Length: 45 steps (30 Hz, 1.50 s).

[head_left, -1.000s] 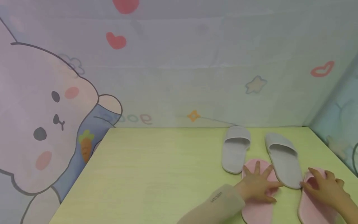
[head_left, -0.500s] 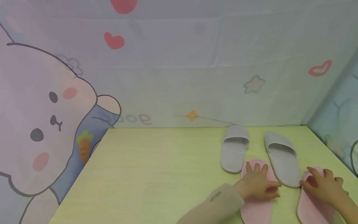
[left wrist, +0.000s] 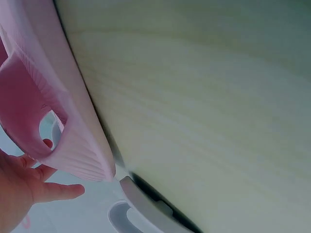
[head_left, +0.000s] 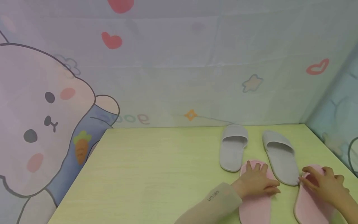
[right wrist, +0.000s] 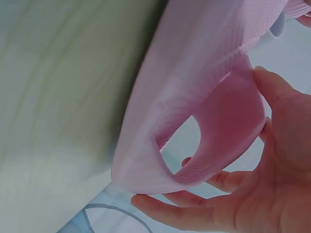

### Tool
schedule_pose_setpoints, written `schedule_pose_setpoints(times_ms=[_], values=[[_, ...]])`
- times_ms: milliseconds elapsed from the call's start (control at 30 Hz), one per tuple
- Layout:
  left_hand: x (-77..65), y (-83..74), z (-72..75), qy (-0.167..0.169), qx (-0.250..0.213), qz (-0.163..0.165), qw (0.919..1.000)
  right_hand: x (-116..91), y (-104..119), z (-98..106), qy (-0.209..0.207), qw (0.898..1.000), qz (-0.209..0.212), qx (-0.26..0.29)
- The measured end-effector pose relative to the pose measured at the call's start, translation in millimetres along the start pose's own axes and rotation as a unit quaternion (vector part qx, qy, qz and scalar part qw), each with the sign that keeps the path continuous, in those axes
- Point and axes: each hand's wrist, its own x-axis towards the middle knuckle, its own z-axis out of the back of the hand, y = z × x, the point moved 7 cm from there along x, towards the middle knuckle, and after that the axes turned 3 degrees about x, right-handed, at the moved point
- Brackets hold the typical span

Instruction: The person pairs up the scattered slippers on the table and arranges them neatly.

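Note:
Two pink slippers lie at the near right of the table. On the left pink slipper [head_left: 255,208], my left hand [head_left: 255,182] rests over the strap, fingers bent toward the toe and thumb on the right side. My right hand [head_left: 324,185] curves over the strap of the right pink slipper [head_left: 309,205]. The right wrist view shows that strap [right wrist: 228,131] between thumb and fingers, with fingertips around the toe end. In the left wrist view, one finger [left wrist: 60,191] sticks out straight past the toe; other fingertips are partly hidden behind the strap [left wrist: 29,102].
Behind the pink pair stand two grey slippers, the left one [head_left: 231,155] near the back edge and the right one [head_left: 282,161] close between the pink slippers. The pale yellow-green table [head_left: 139,174] meets a printed cloth backdrop [head_left: 167,77].
My left fingers have drawn closer together and bent over the strap, where they were spread before. The right hand keeps its hold. The whole view shifts slightly left.

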Motion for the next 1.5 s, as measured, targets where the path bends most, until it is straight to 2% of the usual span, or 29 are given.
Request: schedule_pose_setpoints(times_ms=[167, 267, 400, 533, 800, 1100, 1500], values=[[-0.2, 0.4, 0.9, 0.004, 0.003, -0.001, 1.0000, 1, 2, 2, -0.003, 1.000, -0.003, -0.004], [-1.7, 0.7, 2.1, -0.001, 0.011, -0.003, 0.9999, 0, 5, 4, -0.022, 1.000, -0.003, -0.004], [-5.1, 1.4, 6.2, -0.009, 0.019, -0.007, 0.9997, -2, 12, 6, -0.056, 0.998, 0.019, -0.009], [-9.7, 5.2, 11.9, -0.010, 0.012, -0.003, 0.9999, -4, 20, 8, -0.072, 0.996, 0.041, -0.017], [-21.7, 22.6, 15.2, 0.010, -0.020, 0.034, 0.9992, -3, 38, 8, -0.047, 0.997, 0.054, -0.014], [-32.3, 37.5, 17.2, 0.003, -0.015, 0.044, 0.9989, 0, 54, 5, -0.012, 0.998, 0.054, -0.008], [-45.6, 49.3, 20.0, -0.015, -0.013, 0.040, 0.9990, 2, 67, 2, -0.018, 0.997, 0.077, -0.013]])
